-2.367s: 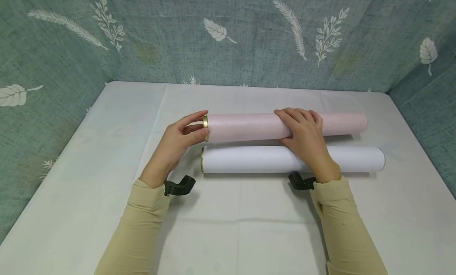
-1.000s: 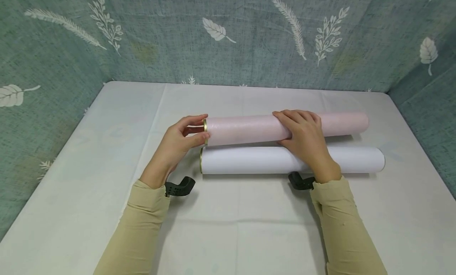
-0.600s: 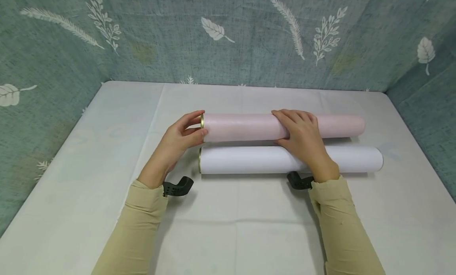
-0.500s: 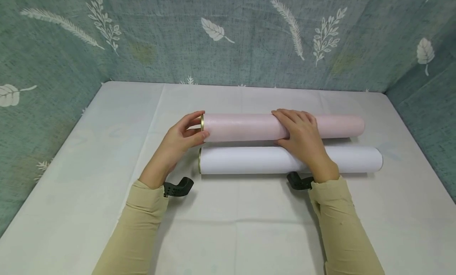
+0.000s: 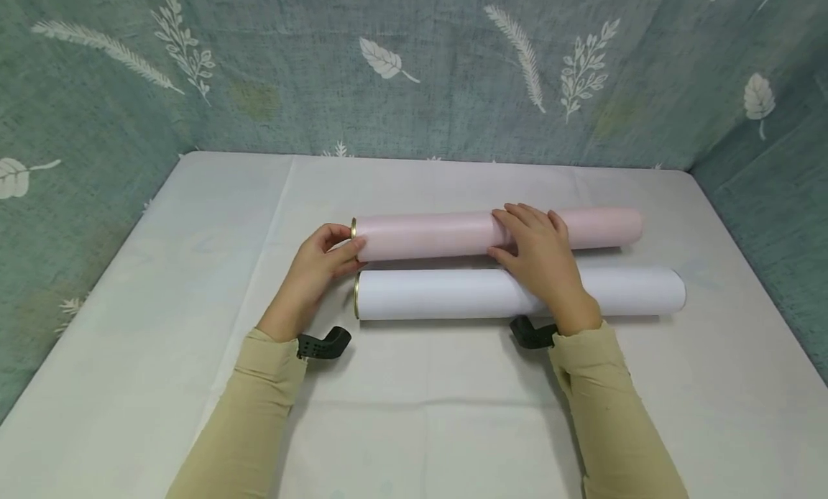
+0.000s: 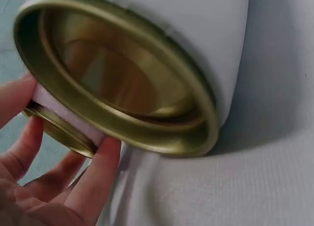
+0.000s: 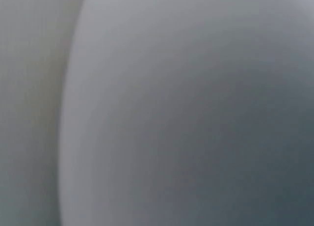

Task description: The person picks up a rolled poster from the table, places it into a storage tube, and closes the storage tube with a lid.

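Note:
A long pink cardboard tube with a gold rim lies behind a white cardboard tube, roughly parallel to it. My left hand holds the pink tube's gold-rimmed left end, thumb on the near side. In the left wrist view, the fingers touch that end, partly hidden behind the white tube's recessed gold end. Across the pink tube, right of its middle, my right hand grips it with fingers over the top and thumb on the near side. A blurred white curved surface fills most of the right wrist view.
Both tubes are on a table covered with a white cloth. Green leaf-patterned fabric hangs behind the table and along both sides. My right forearm passes over the white tube.
The pink tube looks lower and has shifted slightly left, with both hands on it. My left hand has come down at the rim. The head view has shifted a little.

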A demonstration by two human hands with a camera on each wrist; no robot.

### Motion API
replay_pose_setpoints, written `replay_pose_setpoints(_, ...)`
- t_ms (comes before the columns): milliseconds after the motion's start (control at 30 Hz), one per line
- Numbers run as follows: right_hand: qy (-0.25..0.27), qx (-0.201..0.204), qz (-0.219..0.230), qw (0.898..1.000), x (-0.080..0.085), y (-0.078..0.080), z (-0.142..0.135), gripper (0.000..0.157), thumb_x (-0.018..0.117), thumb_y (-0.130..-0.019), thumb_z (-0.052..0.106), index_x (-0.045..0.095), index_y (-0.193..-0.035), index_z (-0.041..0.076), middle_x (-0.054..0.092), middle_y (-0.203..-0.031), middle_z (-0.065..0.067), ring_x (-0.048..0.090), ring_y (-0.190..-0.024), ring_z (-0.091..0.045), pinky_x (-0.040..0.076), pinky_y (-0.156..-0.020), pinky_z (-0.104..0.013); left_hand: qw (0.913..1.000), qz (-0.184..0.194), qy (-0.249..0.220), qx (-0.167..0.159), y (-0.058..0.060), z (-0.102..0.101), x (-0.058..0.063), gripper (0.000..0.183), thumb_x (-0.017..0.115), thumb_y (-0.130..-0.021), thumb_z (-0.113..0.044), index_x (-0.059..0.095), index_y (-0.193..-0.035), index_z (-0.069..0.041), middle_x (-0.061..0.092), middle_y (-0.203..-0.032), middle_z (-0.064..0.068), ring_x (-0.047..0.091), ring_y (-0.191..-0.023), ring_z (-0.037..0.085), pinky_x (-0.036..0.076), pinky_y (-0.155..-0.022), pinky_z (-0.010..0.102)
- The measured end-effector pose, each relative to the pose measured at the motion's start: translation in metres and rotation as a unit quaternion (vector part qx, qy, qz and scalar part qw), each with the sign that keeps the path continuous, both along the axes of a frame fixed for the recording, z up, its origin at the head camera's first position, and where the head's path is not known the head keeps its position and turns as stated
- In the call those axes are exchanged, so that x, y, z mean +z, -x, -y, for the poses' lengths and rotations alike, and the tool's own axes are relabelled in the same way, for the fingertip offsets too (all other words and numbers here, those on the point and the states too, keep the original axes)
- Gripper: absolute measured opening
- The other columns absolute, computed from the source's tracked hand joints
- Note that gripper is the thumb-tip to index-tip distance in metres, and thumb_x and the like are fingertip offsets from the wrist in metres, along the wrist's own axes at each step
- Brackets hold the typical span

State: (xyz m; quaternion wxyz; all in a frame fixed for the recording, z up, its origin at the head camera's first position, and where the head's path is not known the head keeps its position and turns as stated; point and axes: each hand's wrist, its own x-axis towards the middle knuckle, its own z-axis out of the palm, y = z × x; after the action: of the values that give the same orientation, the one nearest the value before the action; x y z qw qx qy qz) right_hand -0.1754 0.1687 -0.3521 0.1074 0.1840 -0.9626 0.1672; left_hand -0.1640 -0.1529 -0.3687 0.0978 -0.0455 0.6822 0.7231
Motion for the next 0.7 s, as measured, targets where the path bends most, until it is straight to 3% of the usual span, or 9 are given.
replay_pose_setpoints(200, -0.005, -0.004, -0.004, 1.000, -0.002, -0.001, 0.017, 0.050, 0.065, -0.080, 0.036, 0.051, -0.125, 0.017, 0.044, -0.132, -0.006, 0.034, -0.124, -0.025, 0.017, -0.100, -0.051, 0.9993, 0.025, -0.011, 0.024, 0.004, 0.005, -0.002, 0.036, 0.065, -0.082, -0.025, 0.049, -0.106, -0.002, 0.043, -0.120, 0.007, 0.055, -0.098, 0.021, 0.040, -0.091, 0.037)
replay_pose_setpoints(367, -0.022, -0.009, 0.010, 1.000, 0.000, 0.000, 0.026, 0.050, 0.062, -0.083, 0.038, 0.049, -0.127, 0.019, 0.041, -0.135, -0.005, 0.031, -0.126, -0.023, 0.016, -0.100, -0.052, 0.9970, 0.025, -0.051, 0.054, 0.008, 0.009, -0.003, 0.034, 0.060, -0.086, -0.015, 0.046, -0.114, 0.000, 0.041, -0.123, 0.010, 0.048, -0.109, 0.020, 0.038, -0.093, 0.033)
replay_pose_setpoints(600, -0.035, -0.010, 0.025, 0.999, 0.000, 0.002, 0.026, 0.053, 0.060, -0.084, 0.038, 0.045, -0.131, 0.019, 0.036, -0.139, -0.008, 0.027, -0.129, -0.024, 0.014, -0.100, -0.055, 0.9934, 0.000, -0.114, 0.010, 0.010, 0.008, 0.001, 0.047, 0.054, -0.089, -0.008, 0.035, -0.133, -0.004, 0.034, -0.135, 0.007, 0.038, -0.121, 0.019, 0.030, -0.099, 0.032)
replay_pose_setpoints(700, -0.033, -0.009, 0.039, 0.999, 0.001, 0.007, 0.025, 0.055, 0.060, -0.084, 0.036, 0.041, -0.134, 0.021, 0.032, -0.141, -0.008, 0.022, -0.131, -0.025, 0.010, -0.100, -0.057, 0.9932, -0.019, -0.114, -0.014, 0.009, 0.007, 0.006, 0.054, 0.052, -0.090, -0.008, 0.027, -0.138, -0.006, 0.028, -0.139, 0.006, 0.032, -0.125, 0.017, 0.026, -0.102, 0.032)
